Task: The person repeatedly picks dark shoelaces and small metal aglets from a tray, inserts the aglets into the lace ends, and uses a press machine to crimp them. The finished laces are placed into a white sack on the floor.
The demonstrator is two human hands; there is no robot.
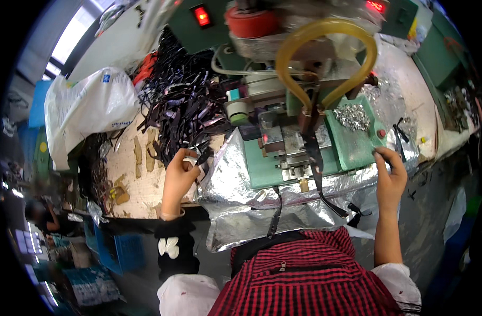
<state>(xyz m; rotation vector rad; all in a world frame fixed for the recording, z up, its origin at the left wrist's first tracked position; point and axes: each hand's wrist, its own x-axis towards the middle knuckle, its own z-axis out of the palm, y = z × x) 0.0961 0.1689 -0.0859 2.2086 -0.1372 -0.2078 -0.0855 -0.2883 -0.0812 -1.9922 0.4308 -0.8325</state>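
The left hand [179, 176] rests at the near edge of a tangled heap of black straps [180, 102] on the worn, pale tabletop [138, 187], its fingers [191, 158] curled shut on the end of one black strap piece [203, 156] pulled from the heap. The right hand [391, 176] reaches up to the right front corner of the green metal press machine [304, 152], its fingertips [382, 154] pinched together on something small at the edge of the green plate; what it pinches is too small to make out. Just beyond that hand lies a small pile of shiny silver metal fittings [352, 117] on the plate. Crinkled silver foil [251, 205] covers the tabletop under the machine. A long black strap [315, 168] hangs from the machine's middle toward the person. A yellow rubber hose [325, 58] loops above, and a white plastic sack [86, 113] sits left of the heap.
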